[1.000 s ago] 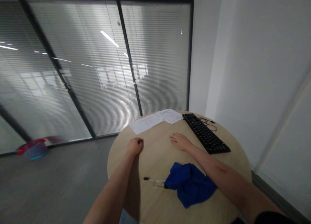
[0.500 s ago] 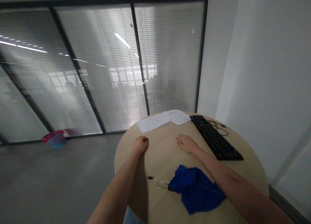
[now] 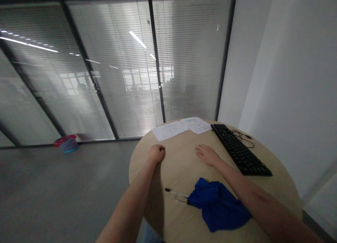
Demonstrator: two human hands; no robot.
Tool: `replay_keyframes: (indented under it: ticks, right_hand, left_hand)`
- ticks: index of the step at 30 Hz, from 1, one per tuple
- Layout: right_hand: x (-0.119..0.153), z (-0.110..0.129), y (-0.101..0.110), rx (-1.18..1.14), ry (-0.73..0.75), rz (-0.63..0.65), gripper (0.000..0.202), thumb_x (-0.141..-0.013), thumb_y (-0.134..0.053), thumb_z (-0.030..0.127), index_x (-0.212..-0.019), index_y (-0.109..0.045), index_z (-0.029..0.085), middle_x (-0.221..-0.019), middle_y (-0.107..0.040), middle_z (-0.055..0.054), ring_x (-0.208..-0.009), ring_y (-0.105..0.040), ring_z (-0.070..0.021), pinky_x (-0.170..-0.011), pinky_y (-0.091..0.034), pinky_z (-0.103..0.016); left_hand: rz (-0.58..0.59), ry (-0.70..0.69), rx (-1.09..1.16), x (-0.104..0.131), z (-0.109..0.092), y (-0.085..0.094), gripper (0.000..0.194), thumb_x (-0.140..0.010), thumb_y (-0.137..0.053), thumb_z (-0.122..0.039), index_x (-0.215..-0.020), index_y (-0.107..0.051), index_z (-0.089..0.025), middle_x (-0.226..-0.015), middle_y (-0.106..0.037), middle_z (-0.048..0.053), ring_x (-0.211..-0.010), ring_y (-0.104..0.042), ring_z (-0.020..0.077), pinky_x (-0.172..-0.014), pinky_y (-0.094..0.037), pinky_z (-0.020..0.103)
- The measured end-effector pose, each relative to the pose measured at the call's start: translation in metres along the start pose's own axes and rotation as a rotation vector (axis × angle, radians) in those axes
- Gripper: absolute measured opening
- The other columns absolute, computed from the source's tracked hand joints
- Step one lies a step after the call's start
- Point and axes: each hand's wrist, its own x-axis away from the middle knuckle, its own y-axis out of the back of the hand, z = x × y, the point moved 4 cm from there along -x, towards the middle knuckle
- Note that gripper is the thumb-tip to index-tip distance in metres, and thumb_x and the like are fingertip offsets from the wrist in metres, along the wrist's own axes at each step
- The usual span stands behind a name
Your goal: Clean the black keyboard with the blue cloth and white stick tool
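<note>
My left hand (image 3: 156, 153) rests on the left side of the round wooden table (image 3: 179, 158), its fingers curled into a loose fist; no object shows in it. Palm down, my right hand (image 3: 207, 154) lies on the table with its fingers stretched out and holds nothing. A crumpled blue cloth (image 3: 218, 206) lies nearer to me, partly beneath or behind my right forearm. From its left edge stick out a toothbrush (image 3: 173, 191) with a dark head and a small clear, loop-like piece (image 3: 181, 198) with a dark end.
A black keyboard (image 3: 240, 150) with a coiled cable (image 3: 242, 137) lies along the table's right side. Printed sheets of paper (image 3: 171, 130) are at the far edge. A red and blue basket (image 3: 67, 144) stands on the floor by the glass partition (image 3: 131, 95); a white wall (image 3: 284, 95) rises at right.
The whole view has shifted slightly, so the table and things on it appear a little further right. Both hands keep their pose and place on the table.
</note>
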Motion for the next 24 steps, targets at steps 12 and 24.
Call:
replay_keyframes:
  ticks: [12,24]
  right_hand:
    - [0.005,-0.005,-0.002,0.002,0.006,0.024,0.050,-0.098,-0.041,0.039,-0.139,-0.060,0.017,-0.146,-0.052,-0.012,-0.139,-0.047,-0.0238,-0.120,-0.034,-0.039]
    - [0.009,-0.009,-0.006,0.017,-0.015,0.063,0.054,-0.099,-0.039,0.046,-0.145,-0.054,0.022,-0.152,-0.045,-0.010,-0.144,-0.040,-0.0263,-0.122,-0.029,-0.044]
  left_hand:
    - [-0.003,-0.002,-0.022,-0.001,-0.001,-0.003,0.032,-0.087,-0.051,-0.021,-0.104,-0.078,-0.023,-0.114,-0.075,0.006,-0.110,-0.066,0.0232,-0.099,-0.050,0.031]
    - [-0.097,0.066,-0.074,0.010,-0.008,0.010,0.032,-0.089,-0.049,-0.023,-0.105,-0.076,-0.020,-0.116,-0.071,0.012,-0.115,-0.060,0.0288,-0.104,-0.044,0.040]
